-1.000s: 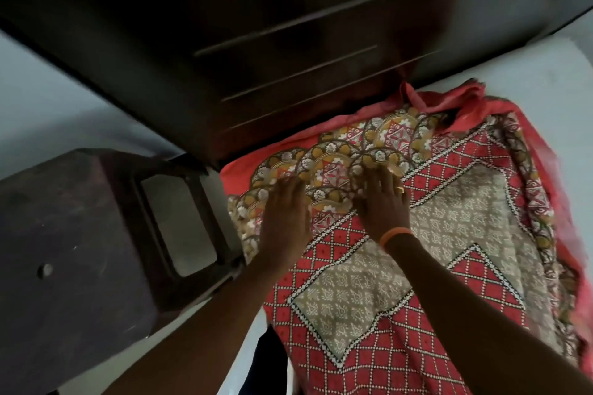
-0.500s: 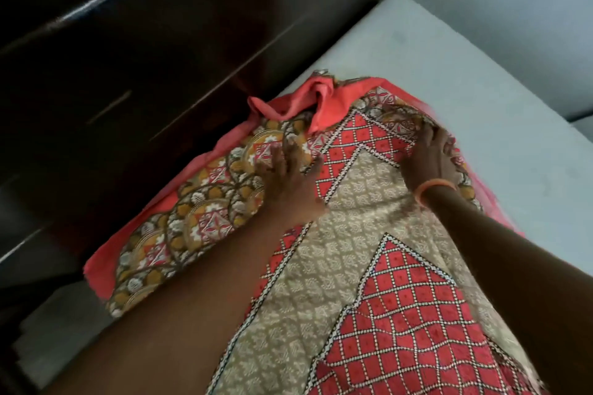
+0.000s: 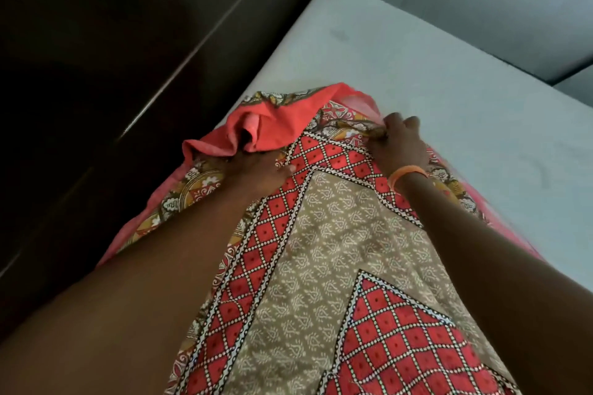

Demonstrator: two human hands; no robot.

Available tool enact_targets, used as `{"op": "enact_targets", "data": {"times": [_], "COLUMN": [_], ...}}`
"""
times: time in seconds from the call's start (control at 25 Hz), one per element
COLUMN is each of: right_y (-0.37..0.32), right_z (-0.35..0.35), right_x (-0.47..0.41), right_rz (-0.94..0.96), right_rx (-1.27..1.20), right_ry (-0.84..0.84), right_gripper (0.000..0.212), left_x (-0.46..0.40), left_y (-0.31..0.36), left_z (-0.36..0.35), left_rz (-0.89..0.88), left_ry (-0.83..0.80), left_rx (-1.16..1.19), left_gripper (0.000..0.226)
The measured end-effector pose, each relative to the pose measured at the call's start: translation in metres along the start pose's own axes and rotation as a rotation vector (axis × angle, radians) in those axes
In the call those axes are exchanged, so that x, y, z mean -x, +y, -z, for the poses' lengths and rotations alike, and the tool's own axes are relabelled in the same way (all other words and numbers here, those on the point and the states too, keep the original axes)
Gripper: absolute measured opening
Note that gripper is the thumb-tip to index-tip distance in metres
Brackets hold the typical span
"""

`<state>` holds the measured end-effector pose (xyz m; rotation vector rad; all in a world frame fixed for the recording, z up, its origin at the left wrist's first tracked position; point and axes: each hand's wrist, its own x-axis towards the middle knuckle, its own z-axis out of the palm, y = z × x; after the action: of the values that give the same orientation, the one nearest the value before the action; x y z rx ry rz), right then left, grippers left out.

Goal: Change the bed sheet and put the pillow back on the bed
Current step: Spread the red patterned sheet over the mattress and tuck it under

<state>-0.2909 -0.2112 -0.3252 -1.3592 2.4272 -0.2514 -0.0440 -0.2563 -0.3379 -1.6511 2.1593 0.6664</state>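
My right hand (image 3: 402, 147) pinches the sheet (image 3: 337, 234) edge; my left hand (image 3: 260, 170) presses flat. I'd pull outward evenly across the mattress (image 3: 449, 80) — no bunching.

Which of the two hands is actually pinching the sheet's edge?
The right hand, the one with the orange wristband: its fingers curl round the sheet's patterned border. The left hand lies on the cloth beside the red fold, its fingers partly hidden.
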Motion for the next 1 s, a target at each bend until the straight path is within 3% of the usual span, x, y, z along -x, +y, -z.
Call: {"op": "enact_targets", "data": {"times": [0.12, 0.24, 0.32, 0.4, 0.52, 0.6, 0.68, 0.72, 0.84, 0.88, 1.0], "right_y": [-0.007, -0.008, -0.009, -0.016, -0.024, -0.023, -0.019, -0.018, -0.017, -0.020, -0.019], "right_z": [0.008, 0.034, 0.048, 0.060, 0.053, 0.034, 0.015, 0.011, 0.013, 0.019, 0.034], "right_x": [0.003, 0.011, 0.007, -0.012, -0.028, -0.021, -0.009, -0.001, 0.026, 0.039, 0.043], "right_rz": [0.102, 0.129, 0.107, 0.019, -0.099, -0.120, -0.146, -0.141, -0.110, -0.103, -0.135], "right_rx": [0.134, 0.221, 0.256, 0.276, 0.254, 0.140, -0.009, -0.042, -0.083, -0.146, -0.250], "right_ry": [-0.131, -0.075, -0.018, -0.021, -0.081, -0.153, -0.200, -0.185, -0.079, -0.056, 0.049], "right_gripper": [0.028, 0.022, 0.025, 0.032, 0.031, 0.027, 0.027, 0.025, 0.020, 0.020, 0.026], "left_x": [0.007, 0.036, 0.014, -0.028, -0.067, -0.080, -0.090, -0.093, -0.089, -0.081, -0.071], "left_y": [0.019, 0.047, 0.033, 0.020, 0.033, 0.045, 0.041, 0.036, 0.028, 0.027, 0.025], "left_z": [0.002, 0.004, 0.041, 0.090, 0.126, 0.118, 0.097, 0.091, 0.079, 0.077, 0.087], "left_rz": [0.016, -0.261, -0.261, -0.165, -0.242, -0.323, -0.226, -0.195, -0.306, -0.360, -0.455], "left_ry": [0.111, 0.157, 0.289, 0.422, 0.408, 0.282, 0.075, 0.065, 0.357, 0.406, 0.481], "left_rx": [-0.197, -0.531, -0.587, -0.471, -0.347, -0.241, -0.183, -0.141, -0.012, -0.025, -0.043], "left_gripper": [0.044, 0.017, 0.038, 0.057, 0.073, 0.109, 0.123, 0.114, 0.049, 0.038, 0.041]}}
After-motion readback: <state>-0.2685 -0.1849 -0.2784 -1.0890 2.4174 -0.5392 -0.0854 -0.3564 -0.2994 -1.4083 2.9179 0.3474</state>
